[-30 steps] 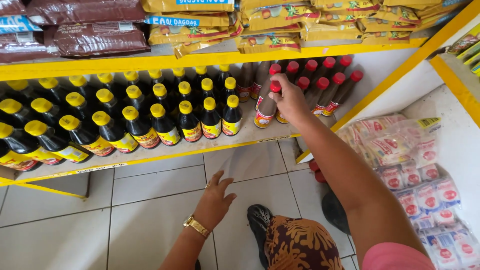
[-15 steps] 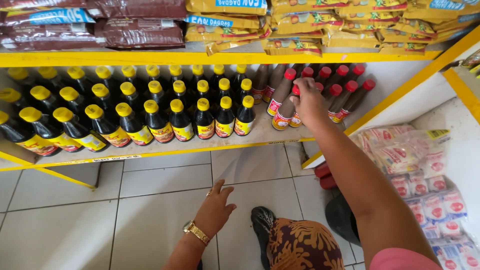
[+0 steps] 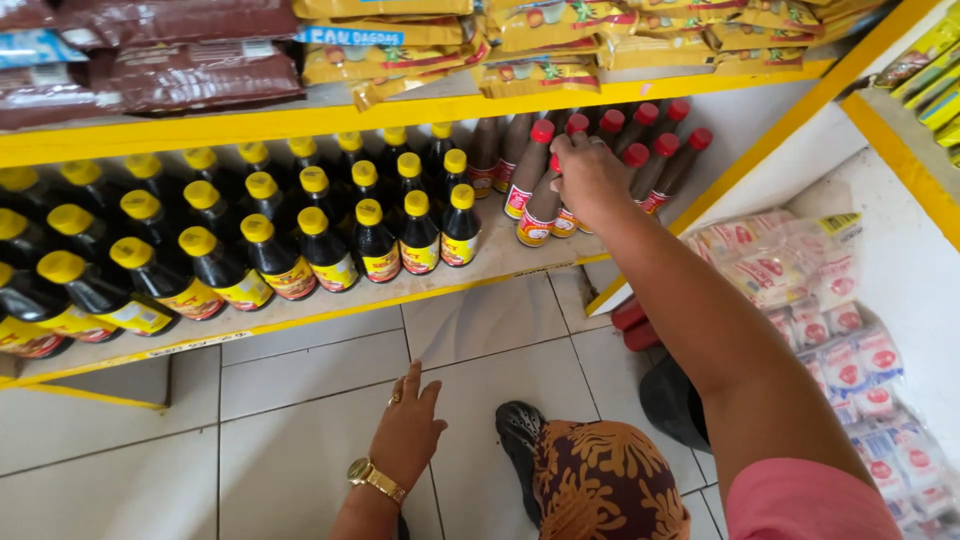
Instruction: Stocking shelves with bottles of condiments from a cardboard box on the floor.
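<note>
Low on a yellow-edged shelf (image 3: 330, 305) packed with yellow-capped dark bottles (image 3: 378, 240), the right hand (image 3: 590, 175) closes around a red-capped brown sauce bottle (image 3: 538, 205) tilted near the front edge. Below, the left hand (image 3: 408, 430), fingers spread, presses flat on open white floor tiles (image 3: 290, 380).

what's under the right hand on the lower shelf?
Under the right hand: red-capped brown bottles, one tilted at the front. Its cap and the bottles directly beneath the palm are covered. The left hand rests on the tiled floor.

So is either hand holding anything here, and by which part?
The right hand grips a red-capped brown bottle at its neck, just under the cap, on the lower shelf. The left hand holds nothing; it hangs spread above the tiled floor.
</note>
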